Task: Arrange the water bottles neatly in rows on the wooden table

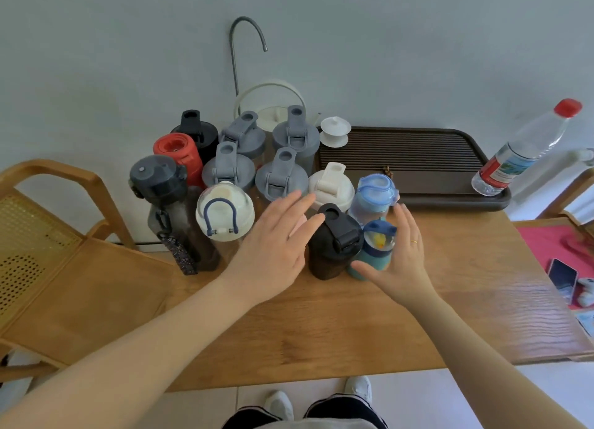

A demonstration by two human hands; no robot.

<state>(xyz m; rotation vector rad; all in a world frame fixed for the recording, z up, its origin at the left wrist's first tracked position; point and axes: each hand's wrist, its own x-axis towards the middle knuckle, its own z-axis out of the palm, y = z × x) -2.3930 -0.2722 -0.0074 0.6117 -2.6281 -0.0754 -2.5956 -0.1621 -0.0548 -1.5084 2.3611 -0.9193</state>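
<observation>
While my left hand [273, 245] hovers spread wide, my right hand [398, 255] cups the small teal bottle [374, 251], black bottle [334, 242] between, worktop [321, 325] beneath.

Bottles [279, 174] left of tray [418, 158]

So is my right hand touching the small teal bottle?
Touching. The head view shows the right hand cupped against the teal bottle, with the thumb across its lower body and no gap visible between them.
</observation>
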